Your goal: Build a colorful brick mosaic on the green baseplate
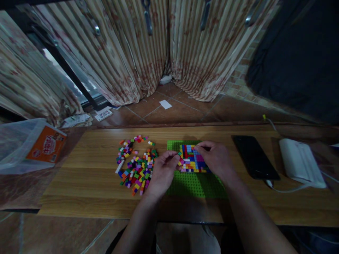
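Left hand pinches small bricks; right hand is over the brick panel, its grip unclear.

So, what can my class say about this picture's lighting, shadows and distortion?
Head view: dim, with shadow on the near part of the green studded plastic baseplate; head view: striped fabric curtains splay outward towards the top, suggesting wide-lens distortion; head view: small multicoloured plastic bricks look slightly soft.
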Motion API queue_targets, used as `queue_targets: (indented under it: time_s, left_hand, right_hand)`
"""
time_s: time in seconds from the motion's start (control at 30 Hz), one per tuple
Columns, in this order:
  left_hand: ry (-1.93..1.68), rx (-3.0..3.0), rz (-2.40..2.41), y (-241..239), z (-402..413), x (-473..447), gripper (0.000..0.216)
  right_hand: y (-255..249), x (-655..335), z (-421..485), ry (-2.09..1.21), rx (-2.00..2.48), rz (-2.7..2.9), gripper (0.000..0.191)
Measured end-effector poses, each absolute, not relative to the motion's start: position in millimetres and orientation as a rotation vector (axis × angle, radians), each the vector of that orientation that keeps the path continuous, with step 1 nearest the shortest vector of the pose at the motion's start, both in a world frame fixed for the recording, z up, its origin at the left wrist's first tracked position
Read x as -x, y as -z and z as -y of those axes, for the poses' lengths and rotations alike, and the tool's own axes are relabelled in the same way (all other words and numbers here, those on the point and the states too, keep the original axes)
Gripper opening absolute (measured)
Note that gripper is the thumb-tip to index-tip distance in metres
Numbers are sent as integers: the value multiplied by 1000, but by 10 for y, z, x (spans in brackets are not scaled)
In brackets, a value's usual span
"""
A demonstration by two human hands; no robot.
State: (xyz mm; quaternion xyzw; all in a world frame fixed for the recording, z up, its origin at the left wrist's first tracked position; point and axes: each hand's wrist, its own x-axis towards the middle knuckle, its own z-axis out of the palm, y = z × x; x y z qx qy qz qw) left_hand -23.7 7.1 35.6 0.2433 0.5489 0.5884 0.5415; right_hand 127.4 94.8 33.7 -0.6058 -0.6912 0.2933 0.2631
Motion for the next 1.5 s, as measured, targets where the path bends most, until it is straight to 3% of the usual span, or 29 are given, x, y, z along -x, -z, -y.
queue_targets:
  time_s: [0.4,0.6,1.03,1.13,1.33,1.5]
  left_hand:
    - [-1388,-624,-1289,-358,-55,248,21]
    - [-1366,-742,-1259,-335,-67,255,19]
    - [-1334,-769,-1188,-402,-32,263,22]
    - [-1350,-725,-1196,-409,-32,267,22]
    - [-1413,-635,-1333,-374,-53,294,20]
    - [-1383,-655,-1371,-367,-58,296,18]
  right_hand:
    - [-386,-1277,-805,-753,1399,1783,26]
    - [-434,-1181,-679,-1231,1140,1780,27]
    - [-481,-1161,-660,-1581,1037,1611,28]
    - [-484,-1224,-717,-1493,1148,1553,31]
    - [-367,-1451,-878,-898,1350,1781,25]
    - [-336,-1468,-864,-751,1336,2003,25]
